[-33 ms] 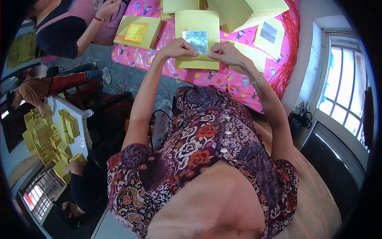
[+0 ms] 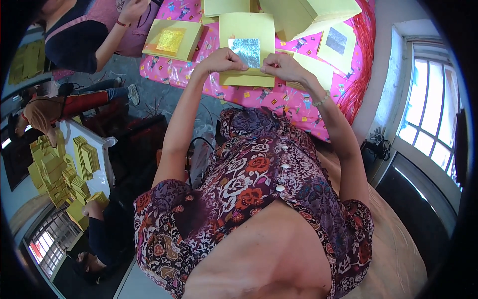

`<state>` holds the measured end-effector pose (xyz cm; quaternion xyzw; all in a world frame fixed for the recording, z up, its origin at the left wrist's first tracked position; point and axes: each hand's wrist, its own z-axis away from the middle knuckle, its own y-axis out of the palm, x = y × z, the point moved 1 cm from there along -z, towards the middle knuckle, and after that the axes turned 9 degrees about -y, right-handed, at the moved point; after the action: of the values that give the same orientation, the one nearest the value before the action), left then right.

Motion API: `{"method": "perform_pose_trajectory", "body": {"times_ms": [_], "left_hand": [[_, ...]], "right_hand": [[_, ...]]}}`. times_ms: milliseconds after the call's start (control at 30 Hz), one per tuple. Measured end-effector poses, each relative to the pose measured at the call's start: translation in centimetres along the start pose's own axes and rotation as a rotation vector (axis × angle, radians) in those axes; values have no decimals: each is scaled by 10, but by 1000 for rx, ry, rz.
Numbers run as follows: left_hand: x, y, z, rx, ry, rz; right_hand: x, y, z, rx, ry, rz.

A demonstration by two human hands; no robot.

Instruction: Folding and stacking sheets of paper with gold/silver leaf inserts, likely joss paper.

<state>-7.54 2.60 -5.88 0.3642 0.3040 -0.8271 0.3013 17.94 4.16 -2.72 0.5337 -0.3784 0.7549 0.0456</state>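
Left grip (image 2: 222,61), right grip (image 2: 284,66) pinched closed on yellow paper (image 2: 247,27); silver square (image 2: 245,50) beyond them. Probably light, creasable; hold fold (image 2: 247,73) ends.

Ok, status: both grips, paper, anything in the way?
Left grip, right grip pinching yellow paper. Silver square showing on it. Gold-squared stack apart, to the left.

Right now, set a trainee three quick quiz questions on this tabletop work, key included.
1. On which side is the beaded bracelet worn, left or right?
2. True or false: the yellow sheet between the left hand and the right hand bears a gold square.
3. Fill in: the patterned tablecloth is mainly ____.

Key:
1. Right.
2. False; its square is silver.
3. Pink.
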Motion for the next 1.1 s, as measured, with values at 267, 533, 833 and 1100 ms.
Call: {"method": "perform_pose_trajectory", "body": {"times_ms": [267,533,833,1100], "left_hand": [[-3,3,3,-17,-23,-10],[-14,-4,11,-58,7,2],[-24,-6,73,-248,361,-324],[-25,-7,90,-563,275,-366]], "right_hand": [[-5,5,1,-15,11,7],[0,0,-6,28,14,80],[38,-2,25,-64,-23,50],[62,-23,27,-135,-132,7]]}}
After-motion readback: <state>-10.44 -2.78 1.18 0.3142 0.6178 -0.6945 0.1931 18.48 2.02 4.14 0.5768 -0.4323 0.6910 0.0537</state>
